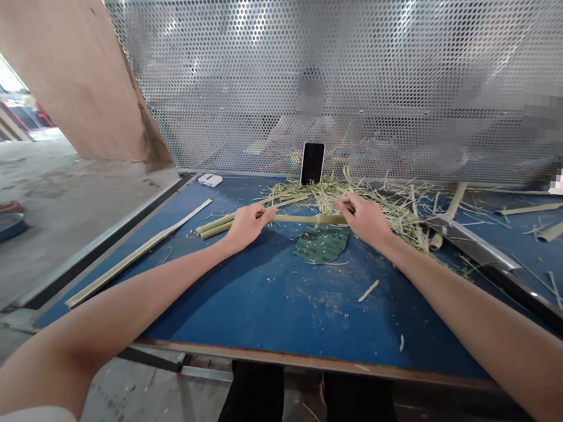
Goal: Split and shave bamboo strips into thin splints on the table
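A blue bench (250, 315) fills mid-frame, a green pad (320, 247) near its centre. Around centre, the left hand (250, 224) pinches a bamboo strip (293, 219); the right hand (361, 217) closes on its right end. Keeping it level, fingers clear of sharp edges, should help. Shavings (283, 192) lie behind. At far left a basin (0, 236) sits, contents unclear.

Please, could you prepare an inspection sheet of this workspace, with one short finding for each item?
Surface: blue tabletop, bits scattered on it.
Job's things: pale green strip, dark green patch nearby.
Clutter: shavings heap at the back; loose strip at left; upright phone; long dark tool at right.
Grips: left grip closed on the pale green strip; right grip at its right end, hold unclear.
Cables: nothing seen.
Surroundings: perforated metal screen behind, grey floor.
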Motion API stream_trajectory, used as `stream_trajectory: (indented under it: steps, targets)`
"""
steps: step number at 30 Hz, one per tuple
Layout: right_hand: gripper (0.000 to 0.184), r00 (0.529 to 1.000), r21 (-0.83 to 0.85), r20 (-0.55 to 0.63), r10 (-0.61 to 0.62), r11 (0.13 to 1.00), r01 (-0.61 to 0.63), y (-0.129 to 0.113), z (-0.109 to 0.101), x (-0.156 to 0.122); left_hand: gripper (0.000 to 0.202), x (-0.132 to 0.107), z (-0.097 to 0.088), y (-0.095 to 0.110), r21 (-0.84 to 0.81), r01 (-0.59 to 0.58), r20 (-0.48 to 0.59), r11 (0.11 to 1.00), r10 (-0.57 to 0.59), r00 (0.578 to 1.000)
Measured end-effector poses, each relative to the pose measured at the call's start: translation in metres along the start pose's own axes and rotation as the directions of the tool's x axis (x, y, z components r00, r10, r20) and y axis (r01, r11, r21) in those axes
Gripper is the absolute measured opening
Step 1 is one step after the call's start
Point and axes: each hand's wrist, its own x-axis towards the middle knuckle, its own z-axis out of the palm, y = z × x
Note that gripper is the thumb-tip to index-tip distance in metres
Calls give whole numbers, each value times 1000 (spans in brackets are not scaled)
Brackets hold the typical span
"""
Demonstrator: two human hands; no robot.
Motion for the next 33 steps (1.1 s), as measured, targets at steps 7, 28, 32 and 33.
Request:
stream_trajectory:
  steps: [7, 28, 32, 33]
  targets:
    - [48, 992, -19, 124, -6, 1000, 8, -8, -2, 2, 55, 0, 0, 2, -8, -13, -13, 1000, 13, 1000]
    - [45, 982, -59, 186, -12, 998, 24, -7, -1, 0, 54, -3, 0, 2, -98, 56, 2, 994, -56, 998]
    - [49, 985, -62, 171, -38, 997, 50, -5, 2, 0, 53, -3, 1, 1, -120, 67, 1, 991, -68, 998]
    - [50, 985, -61, 166, -42, 997, 53, -5, 3, 0, 53, -3, 1, 1, -118, 67, 1, 991, -68, 998]
